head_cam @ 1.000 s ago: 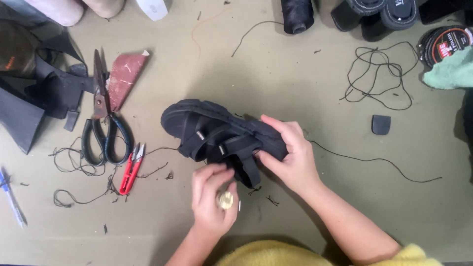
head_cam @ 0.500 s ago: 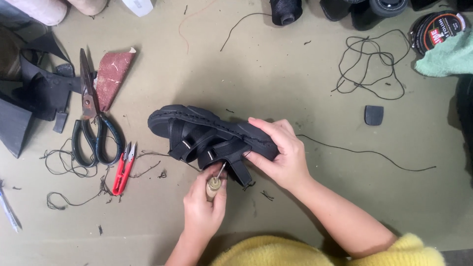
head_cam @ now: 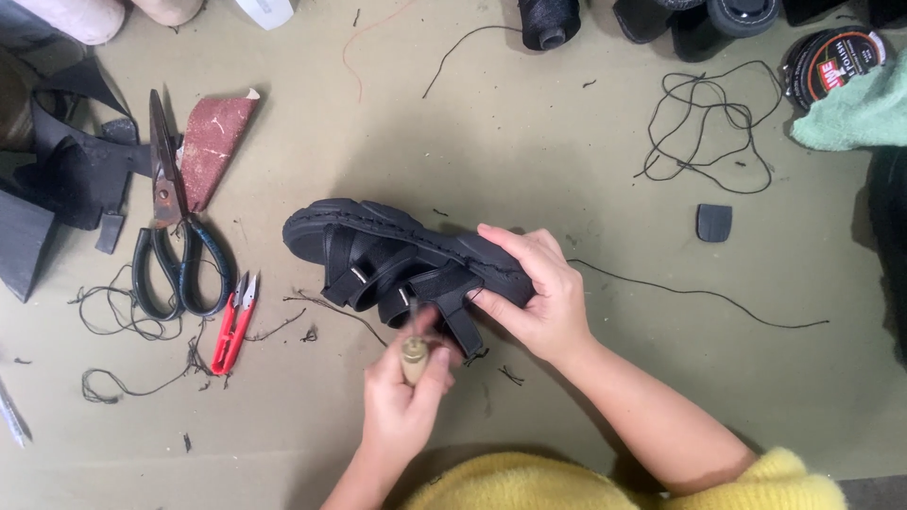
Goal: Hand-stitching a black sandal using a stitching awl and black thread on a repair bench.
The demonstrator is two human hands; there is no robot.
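Observation:
A black strappy sandal (head_cam: 378,250) lies on its side in the middle of the olive work surface. My right hand (head_cam: 534,297) grips its heel end, fingers wrapped over the sole edge and thumb under the straps. My left hand (head_cam: 406,397) holds a small awl with a pale wooden handle (head_cam: 414,359), its tip pointed up at the sandal's rear strap. A thin black thread (head_cam: 699,297) trails from under my right hand toward the right.
Large black-handled scissors (head_cam: 175,246), red thread snips (head_cam: 231,326) and a piece of reddish sandpaper (head_cam: 213,142) lie to the left, beside black leather scraps (head_cam: 66,179). A loose tangle of black thread (head_cam: 704,123), a thread spool (head_cam: 548,21), a polish tin (head_cam: 827,61) and a green cloth (head_cam: 855,113) sit to the right.
My left hand has turned the awl upright and brought its tip up to the sandal's strap. My right hand keeps its grip on the heel.

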